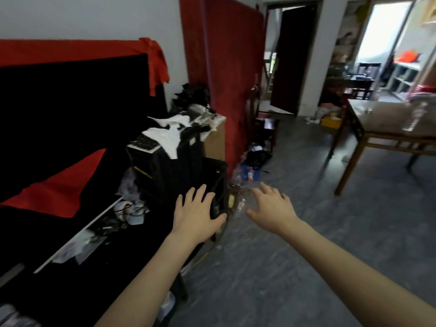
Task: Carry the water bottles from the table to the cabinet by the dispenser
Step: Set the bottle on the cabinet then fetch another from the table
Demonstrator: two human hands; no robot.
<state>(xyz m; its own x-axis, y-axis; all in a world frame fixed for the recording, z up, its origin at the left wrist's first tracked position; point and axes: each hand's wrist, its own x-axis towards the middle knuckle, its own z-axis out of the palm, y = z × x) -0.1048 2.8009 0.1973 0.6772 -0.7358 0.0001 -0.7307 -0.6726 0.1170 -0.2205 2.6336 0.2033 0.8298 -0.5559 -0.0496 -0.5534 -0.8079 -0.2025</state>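
My left hand [197,213] and my right hand [273,208] are stretched out in front of me, palms down, fingers spread, holding nothing. A wooden table [368,135] stands at the far right. On it a clear water bottle [415,116] stands upright near the right edge of the view, blurred. Several small bottles [250,174] lie on the floor by the red panel, beyond my hands. One small clear bottle [241,205] lies on the floor between my hands. No dispenser is in view.
A low black unit [70,244] draped in red and black cloth runs along the left, piled with cables, papers and a keyboard. Black boxes [179,166] and a cardboard box [215,140] stand behind my left hand. A dark chair [264,119] and an open doorway [292,60] lie beyond. Grey floor [306,232] stretches ahead.
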